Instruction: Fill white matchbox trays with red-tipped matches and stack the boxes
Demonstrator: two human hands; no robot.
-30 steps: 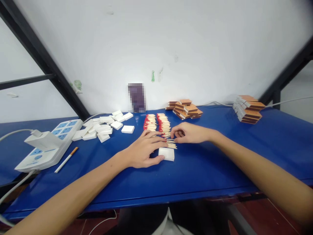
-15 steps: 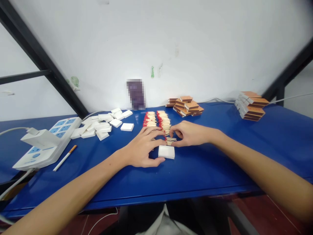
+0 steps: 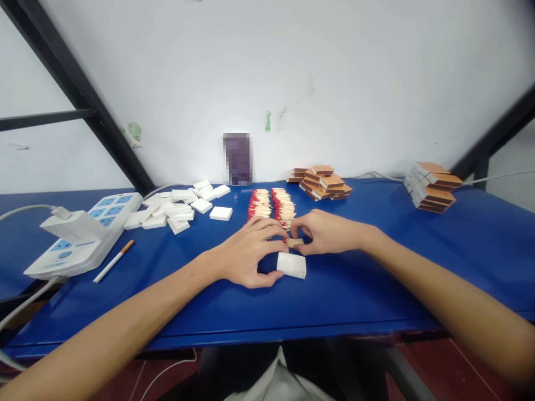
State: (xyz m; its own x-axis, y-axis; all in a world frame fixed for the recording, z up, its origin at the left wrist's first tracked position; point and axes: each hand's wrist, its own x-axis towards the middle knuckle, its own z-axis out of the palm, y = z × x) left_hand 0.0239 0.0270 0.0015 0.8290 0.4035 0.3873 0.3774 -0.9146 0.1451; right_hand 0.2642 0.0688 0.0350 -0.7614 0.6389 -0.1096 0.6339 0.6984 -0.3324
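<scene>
A glossy blue bench (image 3: 355, 301) runs the width of the view, its far edge against a pale, scuffed wall (image 3: 355, 83) marked with green patches. Black metal posts slant up at the left (image 3: 104, 136) and right (image 3: 480, 145), and red tiled floor (image 3: 455, 362) shows below the front edge.

Near the middle of the bench, a small bundle of matches (image 3: 293, 243) lies between the 2 hands, just behind a white matchbox tray (image 3: 291, 265). The left hand (image 3: 251, 253) is spread, fingertips at the red heads, thumb by the tray's left side. The right hand (image 3: 324, 231) is curled, thumb and forefinger about the bare stick ends; whether they squeeze them I cannot tell. Behind the hands, 2 rows of red-headed matches (image 3: 284, 206) reach toward the far edge.

Along that edge stand 2 heaps of orange-brown matchbox sleeves, 1 right of the middle (image 3: 321, 184) and 1 near the far right corner (image 3: 432, 188), plus a pixelated dark rectangle (image 3: 238, 159) upright at the wall. Loose white trays (image 3: 167, 210) lie left of the matches, beside a power strip (image 3: 109, 214) with an adapter (image 3: 77, 227) plugged in; a cigarette (image 3: 113, 260) lies nearer the front edge.
</scene>
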